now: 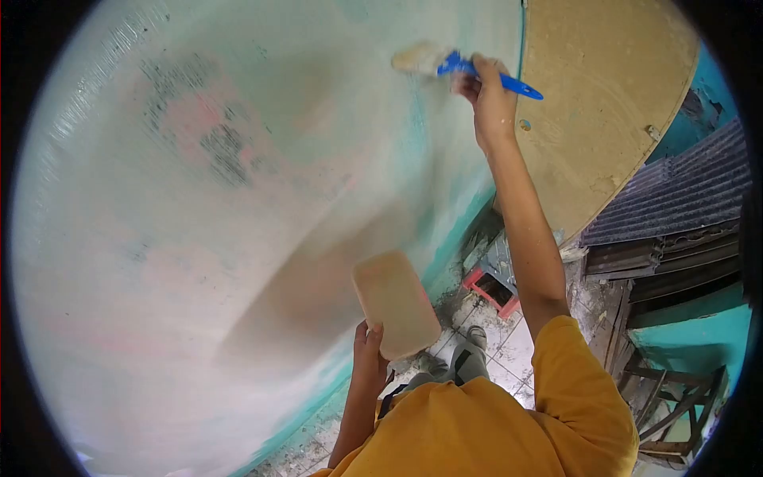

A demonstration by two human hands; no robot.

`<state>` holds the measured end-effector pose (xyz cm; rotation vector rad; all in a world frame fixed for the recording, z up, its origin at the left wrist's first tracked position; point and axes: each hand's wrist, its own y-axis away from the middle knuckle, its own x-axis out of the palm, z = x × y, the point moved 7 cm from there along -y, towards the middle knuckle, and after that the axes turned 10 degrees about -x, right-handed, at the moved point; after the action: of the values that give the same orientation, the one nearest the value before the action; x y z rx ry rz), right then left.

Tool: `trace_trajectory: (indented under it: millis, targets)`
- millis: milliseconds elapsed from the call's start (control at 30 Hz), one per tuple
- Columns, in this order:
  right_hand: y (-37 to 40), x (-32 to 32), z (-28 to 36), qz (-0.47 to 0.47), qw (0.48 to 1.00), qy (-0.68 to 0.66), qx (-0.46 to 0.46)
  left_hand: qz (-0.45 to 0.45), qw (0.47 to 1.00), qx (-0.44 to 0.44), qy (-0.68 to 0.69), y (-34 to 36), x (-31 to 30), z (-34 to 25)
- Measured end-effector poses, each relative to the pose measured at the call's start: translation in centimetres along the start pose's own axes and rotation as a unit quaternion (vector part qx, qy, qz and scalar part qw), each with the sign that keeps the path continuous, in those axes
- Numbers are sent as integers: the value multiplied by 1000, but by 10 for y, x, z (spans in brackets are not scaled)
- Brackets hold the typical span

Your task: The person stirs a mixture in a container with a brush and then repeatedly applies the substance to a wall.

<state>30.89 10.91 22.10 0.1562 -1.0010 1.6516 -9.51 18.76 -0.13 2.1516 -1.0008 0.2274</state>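
My right hand (489, 91) is closed round the blue handle of a paintbrush (455, 65) at the upper right. The brush's pale, paint-coated bristles lie against or very close to the wall (318, 159), which has a whitish coat over turquoise, with pink and dark patches. Lower down, my left hand (369, 354) grips the near left edge of a shallow pinkish-beige tray (396, 306), thumb on its rim. Pale liquid seems to cover the tray's inside.
A tan board or door (596, 103) stands right of the wall. Corrugated sheets (675, 191) and a wooden frame (675, 409) are at the far right. On the dirty tiled floor (513, 350) lies a red-and-grey object (491, 290) near my feet.
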Motion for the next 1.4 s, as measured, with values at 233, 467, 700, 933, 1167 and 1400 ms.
trace_trajectory:
  millis: [233, 467, 700, 933, 1167, 1400]
  targets:
    - [114, -64, -113, -69, 983, -123, 120, -11, 1000, -2, 14, 0, -12, 5]
    - [228, -150, -179, -133, 963, 70, 222, -19, 1000, -14, 4, 5, -31, 6]
    - [68, -7, -27, 2, 998, 57, 37, -7, 1000, -7, -1, 13, -32, 3]
    - [111, -46, -89, -50, 993, -57, 88, -4, 1000, 13, -4, 11, -39, -4]
    - [286, -202, -241, -126, 971, 88, 181, -13, 1000, -6, -23, 12, -57, 1]
    - [185, -137, -149, -33, 963, 245, 112, -23, 999, -29, -36, 8, -57, 9]
